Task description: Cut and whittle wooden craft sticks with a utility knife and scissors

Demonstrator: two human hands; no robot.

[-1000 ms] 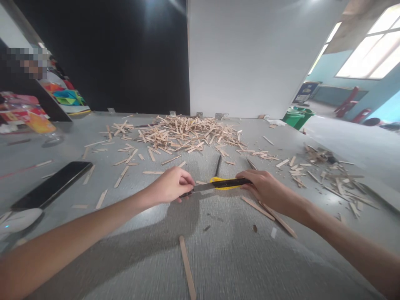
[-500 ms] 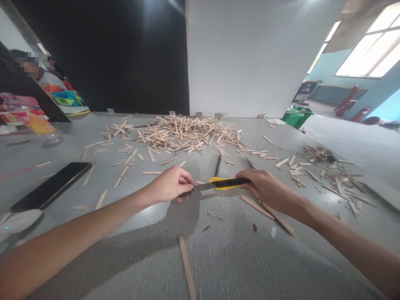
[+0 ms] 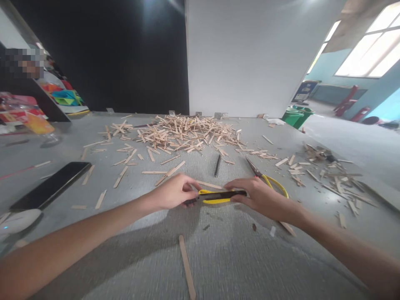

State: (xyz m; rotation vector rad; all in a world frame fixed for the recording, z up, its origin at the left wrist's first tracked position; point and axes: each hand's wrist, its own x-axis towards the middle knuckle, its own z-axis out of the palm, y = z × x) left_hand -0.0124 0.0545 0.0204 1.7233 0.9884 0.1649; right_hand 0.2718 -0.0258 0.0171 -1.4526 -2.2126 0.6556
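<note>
Level above the table, a yellow and black utility knife (image 3: 217, 196) spans the space between my two hands. My left hand (image 3: 175, 191) is closed, pinching the dark left end of it between thumb and fingers. My right hand (image 3: 254, 193) grips the other end, fingers wrapped over the black part. Just behind my right hand lie scissors (image 3: 275, 183) with yellow handles, partly covered by that hand. A wooden stick (image 3: 210, 184) lies just beyond the knife, and a black pen-like rod (image 3: 218, 165) farther back. Another wooden stick (image 3: 186, 266) rests near the front.
A heap of wooden sticks (image 3: 187, 133) lies along the back by the upright panels. Loose sticks and scraps (image 3: 346, 183) spread to the right. On the left are a phone (image 3: 53, 185), a white mouse-like device (image 3: 20, 221) and a bottle (image 3: 40, 125). A person sits beyond the partition.
My hands have come closer together, and less grey blade shows between them. My right hand has shifted left, uncovering the scissors' yellow handles.
</note>
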